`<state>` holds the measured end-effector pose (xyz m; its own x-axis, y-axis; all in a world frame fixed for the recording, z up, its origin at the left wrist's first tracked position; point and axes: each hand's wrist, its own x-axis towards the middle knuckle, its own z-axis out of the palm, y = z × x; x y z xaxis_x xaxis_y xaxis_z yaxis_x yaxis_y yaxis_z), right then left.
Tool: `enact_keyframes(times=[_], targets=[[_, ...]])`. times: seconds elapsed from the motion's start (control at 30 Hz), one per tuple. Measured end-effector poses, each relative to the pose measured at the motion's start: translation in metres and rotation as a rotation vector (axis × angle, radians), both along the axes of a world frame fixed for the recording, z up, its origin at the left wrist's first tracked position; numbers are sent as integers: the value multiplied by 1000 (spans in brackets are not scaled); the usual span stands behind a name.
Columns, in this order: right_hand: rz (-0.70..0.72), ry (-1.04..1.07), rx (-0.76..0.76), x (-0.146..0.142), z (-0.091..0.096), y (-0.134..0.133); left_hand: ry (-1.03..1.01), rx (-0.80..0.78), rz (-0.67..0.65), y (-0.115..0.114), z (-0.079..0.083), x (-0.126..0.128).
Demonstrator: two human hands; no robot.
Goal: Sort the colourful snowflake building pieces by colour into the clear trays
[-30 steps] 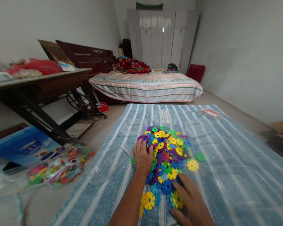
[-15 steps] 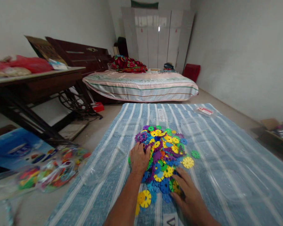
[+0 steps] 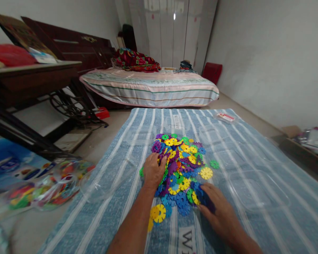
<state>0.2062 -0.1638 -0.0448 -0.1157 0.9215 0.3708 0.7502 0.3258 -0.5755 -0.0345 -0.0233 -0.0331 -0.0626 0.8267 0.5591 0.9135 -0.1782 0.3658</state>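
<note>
A heap of flat plastic snowflake discs point(image 3: 181, 160) in yellow, blue, purple and green lies on a blue striped cloth point(image 3: 116, 208). My left hand point(image 3: 153, 171) rests on the heap's left side, fingers curled down into the pieces. My right hand point(image 3: 216, 208) lies at the heap's near right edge, fingers bent over blue and yellow discs. A yellow disc point(image 3: 159, 213) sits apart between my forearms. Another yellow disc point(image 3: 206, 173) and a green one point(image 3: 214, 164) lie loose at the right.
Clear plastic containers point(image 3: 257, 188) sit on the cloth around the heap. A bag of coloured pieces point(image 3: 42, 185) and a blue box point(image 3: 7, 167) lie on the floor at left. A dark wooden table point(image 3: 29, 81) stands left, a bed point(image 3: 151, 86) beyond.
The view has tilted down and drawn nearer. My right hand has slid up onto the heap's near edge, and my left hand has curled tighter on the pieces.
</note>
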Motion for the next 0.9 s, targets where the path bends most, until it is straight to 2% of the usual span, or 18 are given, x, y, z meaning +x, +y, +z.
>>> enact_keyframes(times=[0.17,0.3,0.57,0.9], targets=[[-3,-34,52,0,-8,-2,-42,13,-48,-1,2,2],[-3,-39,39,2,-9,0,-73,-13,-73,-1,4,1],[-3,-124,6,6,3,0,-125,-59,-55,1,4,-1],[-26,-76,24,3,16,5,-150,-122,-30,1,7,-1]])
